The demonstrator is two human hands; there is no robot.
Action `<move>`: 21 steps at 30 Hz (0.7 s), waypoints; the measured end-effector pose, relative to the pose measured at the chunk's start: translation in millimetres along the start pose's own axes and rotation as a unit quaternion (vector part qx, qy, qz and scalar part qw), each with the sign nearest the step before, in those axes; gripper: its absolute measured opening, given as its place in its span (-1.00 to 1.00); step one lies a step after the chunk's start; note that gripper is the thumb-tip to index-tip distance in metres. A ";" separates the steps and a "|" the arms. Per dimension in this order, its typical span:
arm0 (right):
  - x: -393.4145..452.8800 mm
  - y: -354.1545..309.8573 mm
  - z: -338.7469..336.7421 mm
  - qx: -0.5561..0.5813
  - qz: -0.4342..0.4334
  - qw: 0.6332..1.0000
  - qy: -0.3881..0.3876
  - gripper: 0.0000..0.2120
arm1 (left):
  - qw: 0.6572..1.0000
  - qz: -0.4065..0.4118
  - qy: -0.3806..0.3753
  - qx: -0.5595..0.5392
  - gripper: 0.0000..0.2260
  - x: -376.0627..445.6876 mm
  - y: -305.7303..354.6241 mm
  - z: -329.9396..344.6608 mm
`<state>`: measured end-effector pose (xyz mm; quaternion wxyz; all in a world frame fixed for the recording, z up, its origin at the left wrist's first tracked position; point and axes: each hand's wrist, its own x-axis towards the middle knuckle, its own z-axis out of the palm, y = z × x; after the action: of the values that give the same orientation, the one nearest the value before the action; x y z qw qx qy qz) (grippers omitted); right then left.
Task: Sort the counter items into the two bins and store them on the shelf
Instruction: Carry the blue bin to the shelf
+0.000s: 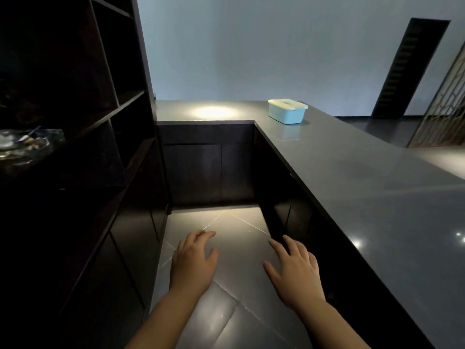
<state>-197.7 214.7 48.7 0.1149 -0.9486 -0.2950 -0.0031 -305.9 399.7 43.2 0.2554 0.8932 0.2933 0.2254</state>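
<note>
Left hand (193, 260), right hand (294, 268) both released, holding nothing. Pale blue lidded plastic bin (286, 110) on dark counter (364, 177): likely light, rigid, slick; take by both sides.

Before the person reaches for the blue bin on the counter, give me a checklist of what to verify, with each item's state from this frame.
1. Both hands free: ok. The left hand and right hand hold nothing, fingers relaxed.
2. Blue bin in view and upright on the counter: ok.
3. Bin lid on: ok, a pale lid covers the top.
4. Bin within arm's reach: not ok, it sits at the far corner, well beyond both hands.
5. Loose items left on the counter: ok, none visible.
6. Free slot in the shelf: cannot tell, the compartments are too dark.
</note>
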 end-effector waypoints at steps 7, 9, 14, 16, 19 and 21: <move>140.0 -1.2 29.1 0.009 0.009 1.000 -0.006 -0.44 | 1.000 -0.001 -0.018 -0.017 -0.65 132.6 -15.7 47.4; 184.1 4.5 34.9 0.011 0.009 1.000 -0.003 -0.44 | 1.000 0.000 -0.021 -0.019 -0.65 173.7 -13.5 64.0; 303.5 22.0 33.7 0.009 0.006 1.000 0.004 -0.45 | 1.000 -0.004 -0.015 -0.010 -0.65 288.3 -6.0 94.7; 350.1 23.5 30.2 0.004 -0.003 1.000 0.008 -0.45 | 1.000 0.000 0.002 -0.006 -0.65 330.8 -3.6 103.3; 408.7 19.7 30.7 0.005 -0.011 1.000 -0.003 -0.44 | 1.000 -0.019 -0.004 -0.007 -0.65 381.3 -8.8 115.0; 440.6 15.3 35.9 0.003 -0.017 1.000 -0.009 -0.43 | 0.999 -0.034 -0.015 -0.001 -0.66 409.6 -21.3 125.0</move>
<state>172.6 456.6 42.9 0.1152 -0.9431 -0.3118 0.0042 52.0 635.8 38.3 0.2685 0.8858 0.3192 0.2035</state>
